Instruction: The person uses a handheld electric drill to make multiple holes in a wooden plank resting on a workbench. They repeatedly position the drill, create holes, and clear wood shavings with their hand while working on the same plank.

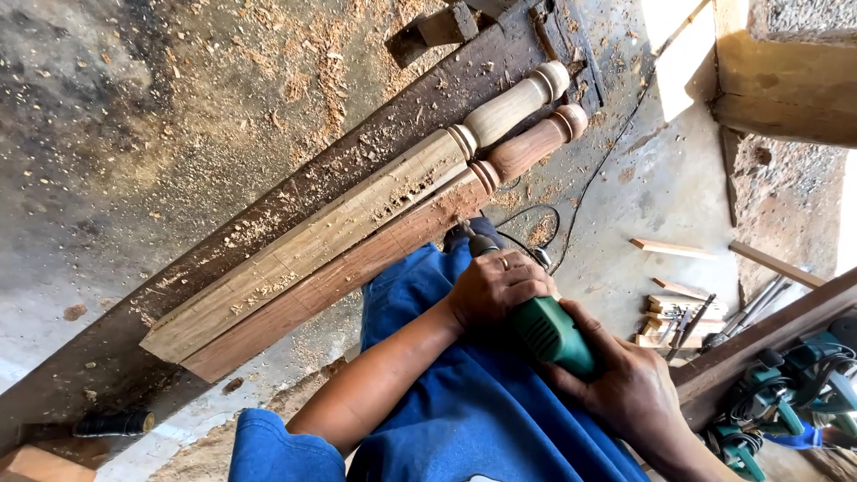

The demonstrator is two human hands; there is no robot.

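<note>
two long wooden posts lie side by side and touching on a dark, rough beam (268, 223) dusted with sawdust. the pale post (357, 214) has a squared, grooved body and a smooth turned, rounded end; the reddish post (375, 254) beside it has the same shape, its turned knob lying next to the pale one's. curly shavings sit in the grooves and are scattered over the grey concrete floor (134, 134). no container shows here. the left hand (495, 287), a ring on one finger, is closed over the front of a green power tool (544, 330), whose nose is at the edge of the reddish post. the right hand (625, 384) is wrapped tight round the tool's green plastic body from behind. the tool lies over a blue-clothed lap (464, 402), a black cord (589, 187) trailing across the floor. more green tools (777, 393) lie at right, beyond a plank
</note>
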